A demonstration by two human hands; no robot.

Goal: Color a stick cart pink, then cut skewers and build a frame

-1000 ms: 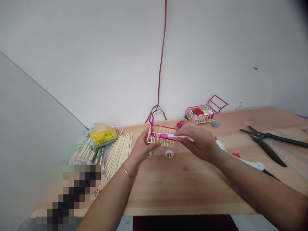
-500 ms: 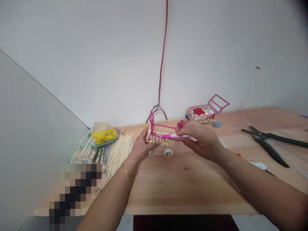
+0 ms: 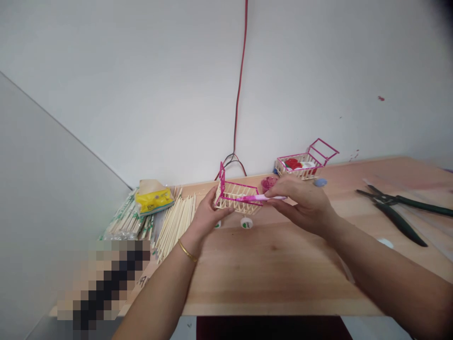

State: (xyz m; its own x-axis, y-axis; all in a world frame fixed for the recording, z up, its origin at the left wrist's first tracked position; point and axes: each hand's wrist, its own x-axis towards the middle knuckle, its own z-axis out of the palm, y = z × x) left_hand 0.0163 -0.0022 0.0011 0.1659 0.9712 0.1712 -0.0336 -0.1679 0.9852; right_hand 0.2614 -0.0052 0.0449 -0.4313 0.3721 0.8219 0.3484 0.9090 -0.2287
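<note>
My left hand (image 3: 208, 212) clamped on miniature stick cart (image 3: 238, 206) over counter (image 3: 269, 278); my right hand (image 3: 300, 200) pinches pink-tipped paintbrush (image 3: 257, 198) at near rail. Overloaded tip could smear bare slats; hard squeeze could crack them.

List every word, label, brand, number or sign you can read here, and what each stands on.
Seemingly "47": dark handwriting on the pale wooden tabletop, reading uncertain, more strokes unclear.
Yellow plastic packet: printed characters, too blurred to read.
Clear plastic-wrapped stick bundle: green print, too small to read.
White round disc below the pink-rimmed pale stick basket: green mark, unreadable.
</note>
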